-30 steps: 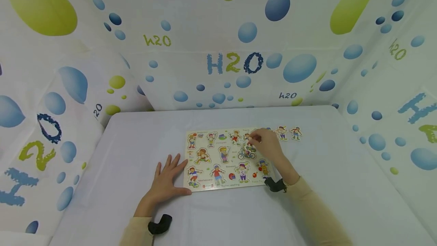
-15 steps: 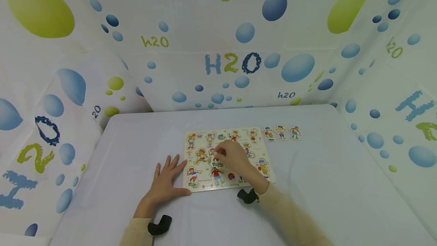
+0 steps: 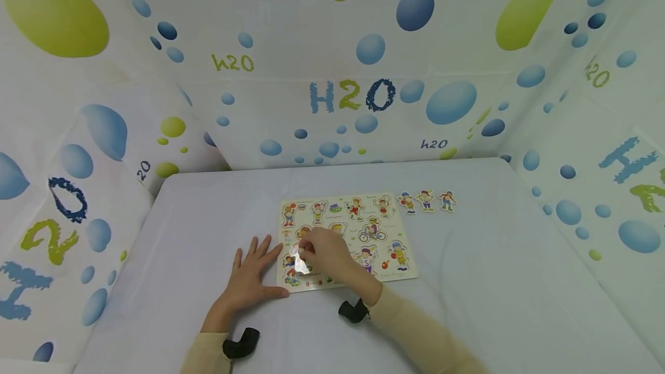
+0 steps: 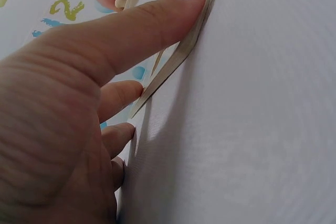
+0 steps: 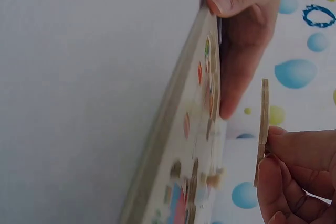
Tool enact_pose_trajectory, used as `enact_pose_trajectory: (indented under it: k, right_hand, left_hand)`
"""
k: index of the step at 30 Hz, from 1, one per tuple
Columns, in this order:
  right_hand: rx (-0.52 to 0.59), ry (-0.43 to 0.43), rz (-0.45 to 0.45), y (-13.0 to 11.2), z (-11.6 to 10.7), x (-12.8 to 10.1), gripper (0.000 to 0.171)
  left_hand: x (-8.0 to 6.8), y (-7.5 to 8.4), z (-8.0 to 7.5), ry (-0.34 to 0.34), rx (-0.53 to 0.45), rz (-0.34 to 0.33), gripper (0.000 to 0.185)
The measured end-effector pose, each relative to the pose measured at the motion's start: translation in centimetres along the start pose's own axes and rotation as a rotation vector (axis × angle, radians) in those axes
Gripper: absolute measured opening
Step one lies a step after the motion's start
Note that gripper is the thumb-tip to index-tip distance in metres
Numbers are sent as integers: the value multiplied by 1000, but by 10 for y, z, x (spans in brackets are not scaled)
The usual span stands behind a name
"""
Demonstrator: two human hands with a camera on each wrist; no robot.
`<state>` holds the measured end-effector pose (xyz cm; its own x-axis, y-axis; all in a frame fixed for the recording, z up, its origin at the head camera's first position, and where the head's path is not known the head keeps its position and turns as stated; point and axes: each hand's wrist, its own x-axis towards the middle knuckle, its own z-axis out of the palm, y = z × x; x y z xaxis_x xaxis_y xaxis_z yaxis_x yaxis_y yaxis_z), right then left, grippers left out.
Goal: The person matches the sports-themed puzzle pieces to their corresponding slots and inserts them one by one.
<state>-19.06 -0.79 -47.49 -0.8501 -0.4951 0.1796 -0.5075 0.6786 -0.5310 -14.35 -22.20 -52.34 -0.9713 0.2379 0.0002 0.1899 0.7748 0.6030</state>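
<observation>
- Right hand (image 3: 327,254) pinches a thin flat wooden picture piece (image 3: 300,263) just above the pale wooden puzzle board (image 3: 405,273), at the board's 8 o'clock corner.
- Left hand (image 3: 249,281) lies spread flat, steadying the board's 9 o'clock edge.

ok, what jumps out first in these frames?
The colourful puzzle board at the middle of the white table, with the right hand pinching a puzzle piece above its near-left part. The left hand lies flat against the board's left edge. Three loose figures lie off its far-right corner.
</observation>
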Motion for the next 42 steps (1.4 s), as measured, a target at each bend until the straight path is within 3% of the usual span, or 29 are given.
enact_pose_trajectory:
  k: [6, 15, 33, 42]
  right_hand:
    - [-47, -10, -33, -8, 13, 1, 4]
    - [-90, -52, -8, -16, 20, 1, 5]
    - [-130, -102, 29, -12, 27, 1, 9]
    - [-128, -85, 24, -11, 31, 2, 9]
  left_hand:
    - [0, -2, 0, -2, 4, 2, 106]
    - [-1, -1, -1, -2, 4, 4, 105]
    - [0, 0, 1, -3, 6, -3, 104]
    - [0, -2, 1, 9, 9, 12, 103]
